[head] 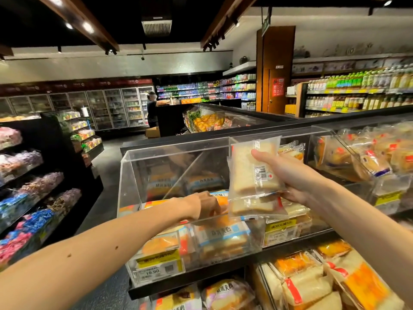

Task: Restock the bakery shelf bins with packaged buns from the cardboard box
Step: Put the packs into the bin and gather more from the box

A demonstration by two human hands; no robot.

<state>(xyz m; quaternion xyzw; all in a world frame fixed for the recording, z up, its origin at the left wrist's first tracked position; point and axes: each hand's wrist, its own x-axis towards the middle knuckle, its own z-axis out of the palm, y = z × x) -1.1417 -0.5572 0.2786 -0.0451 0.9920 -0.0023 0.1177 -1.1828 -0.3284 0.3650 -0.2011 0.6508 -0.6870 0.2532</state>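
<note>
A row of glass-door fridges (116,108) lines the far wall, and a person in dark clothes (152,108) stands at a black surface (169,117) beside them. Bottled drinks (357,86) fill the right-hand shelves past a wooden pillar (274,63). On the left are bagged sweets (51,177) in pink, blue and purple.

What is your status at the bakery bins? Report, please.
Right grip holds clear-wrapped pale bun packets at clear acrylic bin. Left grip inside bin, on orange bun packet; hold unclear. No obstruction seen.

bin (134,175) top open; clear front wall (212,242) blocks.
</note>
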